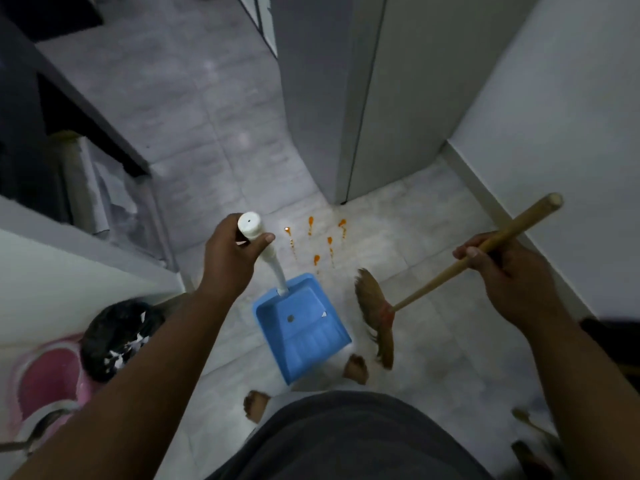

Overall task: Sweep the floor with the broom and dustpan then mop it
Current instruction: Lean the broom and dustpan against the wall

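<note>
Left hand (pixel 231 251) grips the blue dustpan (pixel 301 325) by its white handle top, right hand (pixel 502 263) wraps the broom (pixel 377 317) mid-stick, both looking light and stiff, held over tiles beside orange drips (pixel 317 239).

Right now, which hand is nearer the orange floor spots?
Left. The left hand, gripping the dustpan handle, sits just left of the orange spots; right hand, on the broom stick, is well to their right.
</note>
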Tool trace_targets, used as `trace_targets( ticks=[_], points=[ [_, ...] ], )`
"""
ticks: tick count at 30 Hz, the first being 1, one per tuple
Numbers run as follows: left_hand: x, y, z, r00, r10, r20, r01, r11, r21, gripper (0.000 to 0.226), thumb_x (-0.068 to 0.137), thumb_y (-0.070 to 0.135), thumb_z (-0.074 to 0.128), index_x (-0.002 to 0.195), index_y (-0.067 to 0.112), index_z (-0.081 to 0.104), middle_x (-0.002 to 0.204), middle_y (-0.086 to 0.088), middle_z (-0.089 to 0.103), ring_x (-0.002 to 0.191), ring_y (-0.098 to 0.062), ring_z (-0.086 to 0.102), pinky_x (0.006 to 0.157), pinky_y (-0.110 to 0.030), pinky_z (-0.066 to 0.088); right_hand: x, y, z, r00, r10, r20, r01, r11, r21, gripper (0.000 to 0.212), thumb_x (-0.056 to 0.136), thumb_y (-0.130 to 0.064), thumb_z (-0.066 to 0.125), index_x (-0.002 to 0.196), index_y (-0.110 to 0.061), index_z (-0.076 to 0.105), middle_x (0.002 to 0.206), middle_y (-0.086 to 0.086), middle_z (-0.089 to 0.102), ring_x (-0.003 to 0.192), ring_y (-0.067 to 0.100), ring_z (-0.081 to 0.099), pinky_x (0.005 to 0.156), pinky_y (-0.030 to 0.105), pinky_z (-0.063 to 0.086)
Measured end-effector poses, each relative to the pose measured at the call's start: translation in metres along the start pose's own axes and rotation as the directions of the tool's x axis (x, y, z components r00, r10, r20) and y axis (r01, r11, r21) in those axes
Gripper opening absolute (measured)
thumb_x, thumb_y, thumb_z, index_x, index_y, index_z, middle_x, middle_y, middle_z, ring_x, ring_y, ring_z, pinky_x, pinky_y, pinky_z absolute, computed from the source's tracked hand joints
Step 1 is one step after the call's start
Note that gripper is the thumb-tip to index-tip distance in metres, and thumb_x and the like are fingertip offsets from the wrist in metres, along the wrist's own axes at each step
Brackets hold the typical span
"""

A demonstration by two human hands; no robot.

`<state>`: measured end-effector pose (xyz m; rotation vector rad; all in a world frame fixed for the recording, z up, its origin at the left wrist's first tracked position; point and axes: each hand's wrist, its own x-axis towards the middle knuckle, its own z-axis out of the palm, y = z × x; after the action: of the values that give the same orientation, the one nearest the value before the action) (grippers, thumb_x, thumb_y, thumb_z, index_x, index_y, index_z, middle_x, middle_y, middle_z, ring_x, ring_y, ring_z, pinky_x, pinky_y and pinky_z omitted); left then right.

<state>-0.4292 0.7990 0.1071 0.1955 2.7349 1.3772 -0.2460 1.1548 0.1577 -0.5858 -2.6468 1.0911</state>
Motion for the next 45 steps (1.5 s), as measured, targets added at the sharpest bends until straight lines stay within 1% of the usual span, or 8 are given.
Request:
trace_targets(
  ticks=[5,10,18,25,30,35,42,45],
  points=[
    [0.024,0.058,0.086,0.994,0.053,0.095,-0.049,0.998,-0.044,0.035,0.085,0.024,0.078,0.115,0.013,0.063,0.105,-0.001,0.067,0.092,-0.012,0.062,0.076,-0.01,0.043,-0.004,0.055,-0.06,0.989,0.11,-0.104,-0.111,0.994,-0.009,0.009,0.095,-0.025,0.059,0.093,-0.025,0.068,0.085,-0.007,0.071,0.079,-0.01,0.061,0.067,0.002,0.042],
    [0.043,0.125,0.161,0.958,0.181,0.221,-0.175,0.983,-0.046,0.035,0.086,0.024,0.077,0.117,0.013,0.065,0.105,0.004,0.066,0.094,-0.011,0.061,0.079,-0.01,0.044,-0.026,0.099,-0.11,0.94,0.257,-0.225,-0.247,0.966,0.072,0.01,0.095,-0.024,0.058,0.096,-0.019,0.067,0.093,0.002,0.072,0.093,0.018,0.068,0.085,0.038,0.054],
    [0.072,0.218,0.281,0.848,0.328,0.416,-0.285,0.944,-0.163,0.033,0.086,0.022,0.078,0.115,0.014,0.066,0.103,0.002,0.066,0.09,-0.009,0.06,0.076,-0.017,0.049,-0.051,0.141,-0.157,0.804,0.423,-0.417,-0.394,0.905,0.158,0.006,0.096,-0.019,0.06,0.098,-0.02,0.065,0.095,0.005,0.072,0.094,0.018,0.066,0.086,0.029,0.051],
    [0.096,0.288,0.386,0.663,0.484,0.57,-0.373,0.875,-0.309,0.028,0.084,0.016,0.08,0.106,0.02,0.063,0.097,0.005,0.064,0.084,-0.001,0.059,0.071,0.001,0.042,-0.061,0.145,-0.203,0.63,0.516,-0.58,-0.544,0.827,0.145,0.007,0.096,-0.019,0.058,0.099,-0.019,0.064,0.094,0.003,0.071,0.086,0.014,0.065,0.071,0.014,0.048],
    [0.102,0.334,0.454,0.56,0.537,0.631,-0.371,0.844,-0.388,0.031,0.084,0.019,0.079,0.109,0.025,0.062,0.097,0.012,0.063,0.085,0.003,0.06,0.075,-0.002,0.045,-0.071,0.157,-0.228,0.53,0.537,-0.657,-0.627,0.769,0.123,0.01,0.096,-0.019,0.057,0.1,-0.015,0.065,0.091,0.001,0.071,0.083,0.016,0.066,0.072,0.021,0.05],
    [0.096,0.365,0.513,0.467,0.563,0.682,-0.397,0.823,-0.407,0.031,0.084,0.022,0.079,0.109,0.029,0.061,0.096,0.018,0.064,0.088,0.002,0.06,0.078,-0.009,0.046,-0.082,0.182,-0.243,0.435,0.574,-0.694,-0.627,0.746,0.225,0.011,0.097,-0.015,0.056,0.104,-0.01,0.064,0.096,0.005,0.072,0.091,0.022,0.068,0.081,0.046,0.054],
    [0.062,0.404,0.606,0.41,0.539,0.736,-0.432,0.825,-0.363,0.036,0.085,0.017,0.078,0.119,0.014,0.064,0.107,0.004,0.067,0.097,-0.012,0.062,0.078,-0.011,0.045,-0.09,0.253,-0.294,0.381,0.609,-0.696,-0.651,0.711,0.266,0.007,0.096,-0.015,0.058,0.096,-0.019,0.064,0.089,-0.001,0.073,0.081,0.009,0.066,0.069,0.016,0.05],
    [0.042,0.428,0.644,0.386,0.555,0.737,-0.477,0.804,-0.355,0.036,0.083,0.014,0.08,0.116,0.012,0.066,0.104,0.004,0.066,0.094,-0.011,0.061,0.072,0.001,0.041,-0.091,0.292,-0.326,0.336,0.638,-0.693,-0.63,0.699,0.338,0.016,0.095,-0.015,0.06,0.09,-0.031,0.061,0.085,0.001,0.072,0.075,0.013,0.066,0.068,0.024,0.052]
  ],
)
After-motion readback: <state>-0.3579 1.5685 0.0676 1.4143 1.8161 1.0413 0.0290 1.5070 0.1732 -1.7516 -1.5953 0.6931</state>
